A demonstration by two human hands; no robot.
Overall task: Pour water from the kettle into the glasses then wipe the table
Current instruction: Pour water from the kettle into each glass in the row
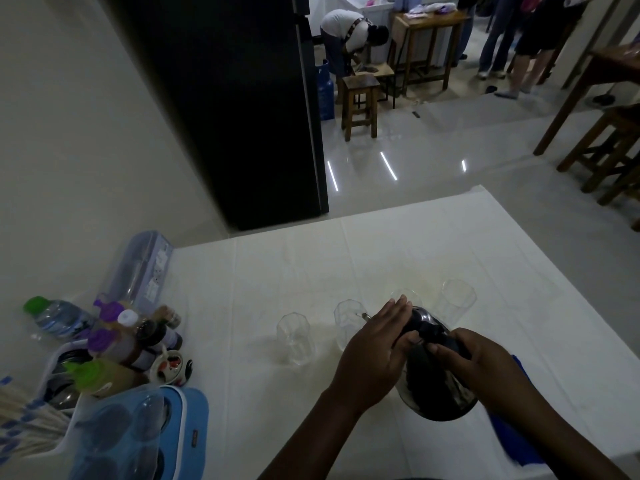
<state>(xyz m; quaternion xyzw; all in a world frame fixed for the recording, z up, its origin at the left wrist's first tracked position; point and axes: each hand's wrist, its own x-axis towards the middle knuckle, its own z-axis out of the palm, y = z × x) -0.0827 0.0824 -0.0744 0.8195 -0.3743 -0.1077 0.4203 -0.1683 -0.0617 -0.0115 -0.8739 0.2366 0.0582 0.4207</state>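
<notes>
A dark shiny kettle (pixel 434 386) is held tilted forward above the white table (pixel 263 271). My right hand (pixel 485 365) grips its handle. My left hand (pixel 374 351) lies flat against the kettle's left side and lid. Several clear glasses stand in a row beyond the kettle: one at the left (pixel 293 337), one (pixel 348 323) beside my left fingers, one (pixel 407 299) right behind the kettle's front, and one at the right (pixel 454 303). The spout is hidden and no stream of water shows. A blue cloth (pixel 516 438) lies on the table under my right forearm.
At the table's left edge stand several bottles (pixel 114 337), a small cup (pixel 169 367), a blue tray (pixel 187 427) with dark items and a clear container (pixel 138 268). A black fridge (pixel 225 109) rises beyond the table. Wooden stools (pixel 360 102) and people stand farther back.
</notes>
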